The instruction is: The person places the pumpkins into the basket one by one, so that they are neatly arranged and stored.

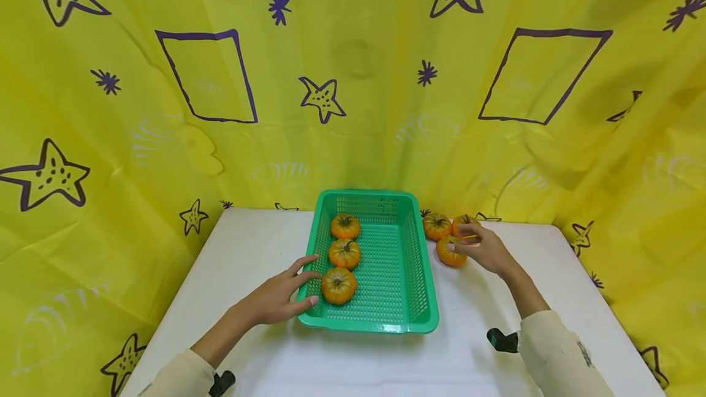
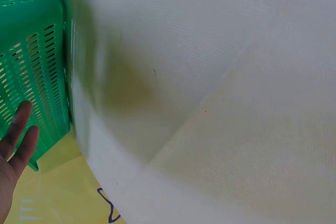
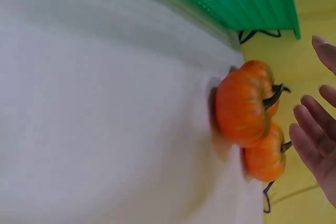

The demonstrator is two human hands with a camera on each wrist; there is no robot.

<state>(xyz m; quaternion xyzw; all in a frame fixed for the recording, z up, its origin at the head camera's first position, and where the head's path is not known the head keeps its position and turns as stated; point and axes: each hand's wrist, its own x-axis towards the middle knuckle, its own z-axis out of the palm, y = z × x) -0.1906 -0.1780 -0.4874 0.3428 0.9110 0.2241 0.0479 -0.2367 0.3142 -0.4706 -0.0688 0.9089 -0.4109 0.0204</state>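
In the head view a green perforated basket stands on the white table, with three small orange pumpkins lined up along its left side. My left hand is at the basket's left rim, fingers spread, close to the nearest pumpkin. The left wrist view shows two fingers beside the basket's slotted wall. To the right of the basket, three more pumpkins sit in a cluster. Over them hovers my right hand, fingers parted and nothing held. The right wrist view has this hand beside the pumpkins' dark stems.
A yellow curtain with purple stars and outlined shapes hangs behind and at both sides of the white table. Dark straps show at the pale sleeves.
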